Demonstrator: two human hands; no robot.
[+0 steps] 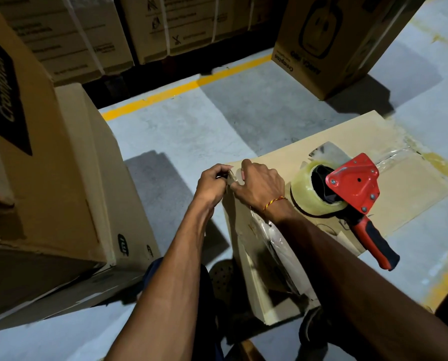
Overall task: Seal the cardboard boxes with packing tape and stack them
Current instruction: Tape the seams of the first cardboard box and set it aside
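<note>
Far left, a stack of cardboard boxes [43, 162] stands on the grey floor [191, 131]. Moving in, the left hand [212, 185] pinches the near corner of the box [399, 194] in front, and the right hand [260, 190] grips that same corner. Further right, the red tape dispenser [355, 194] with its clear roll lies on the box top, nobody touching it.
</note>
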